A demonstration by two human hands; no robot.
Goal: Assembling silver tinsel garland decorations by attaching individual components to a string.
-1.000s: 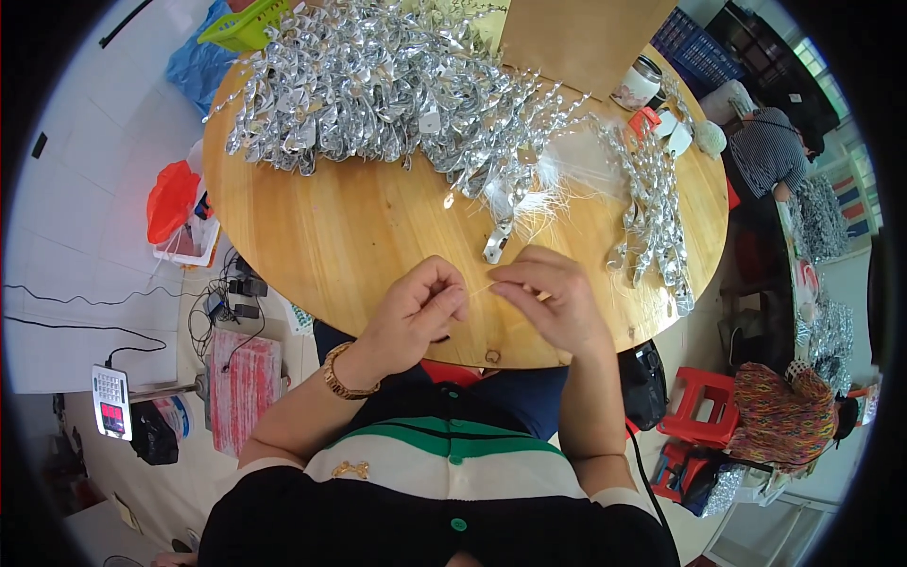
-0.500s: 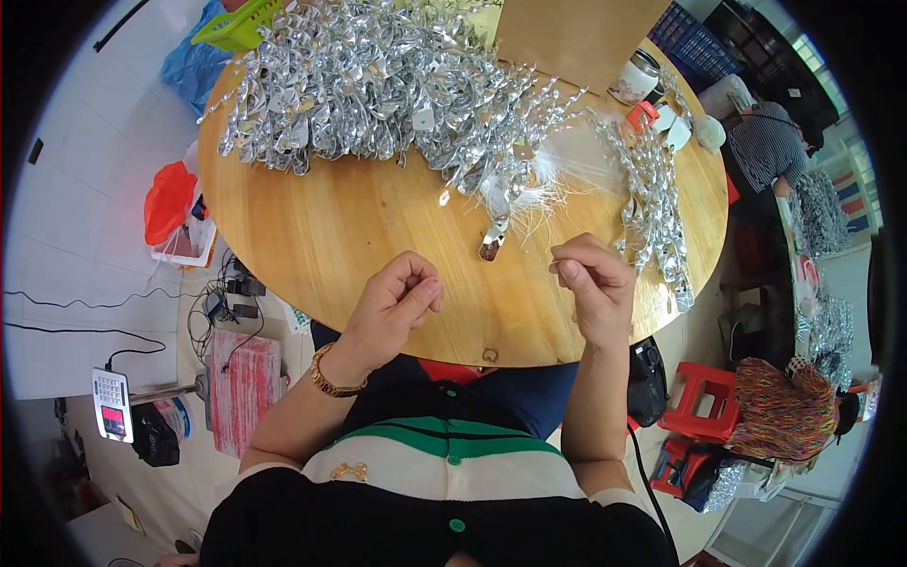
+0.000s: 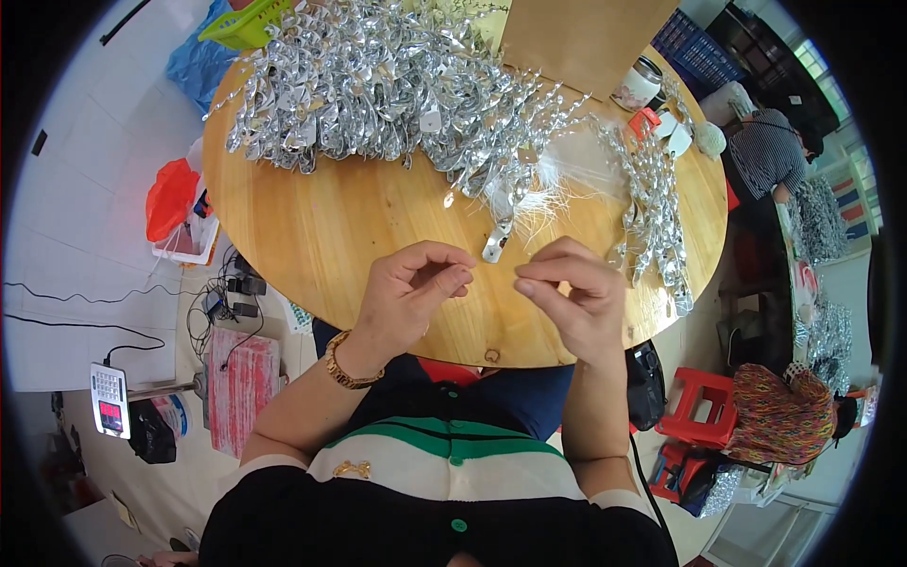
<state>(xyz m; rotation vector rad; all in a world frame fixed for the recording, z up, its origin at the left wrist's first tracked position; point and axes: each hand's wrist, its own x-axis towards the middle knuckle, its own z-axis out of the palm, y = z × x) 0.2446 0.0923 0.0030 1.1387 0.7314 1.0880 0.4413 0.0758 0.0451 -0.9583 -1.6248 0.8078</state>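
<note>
Over the near part of the round wooden table (image 3: 312, 227), my left hand (image 3: 411, 288) pinches thumb against fingertips. Facing it across a small gap, my right hand (image 3: 578, 293) is closed in a similar pinch. Whatever lies between the fingertips is too fine to make out. Just beyond both hands lies the loose end of a twisted silver foil strip (image 3: 495, 244). Next to that strip a bundle of thin white threads (image 3: 537, 203) fans out on the wood. A large heap of shiny silver foil strips (image 3: 350, 90) covers the far left of the tabletop.
More twisted foil strips (image 3: 652, 208) lie at the table's right. Behind them stand a jar (image 3: 639, 85), a small red box (image 3: 644, 121) and a cardboard box (image 3: 576, 42). A red stool (image 3: 699, 406) and two other people are off to the right.
My hands have come closer together, the left moving right and the right moving left. The foil strip's loose end now shows a silver face instead of a brown one.
</note>
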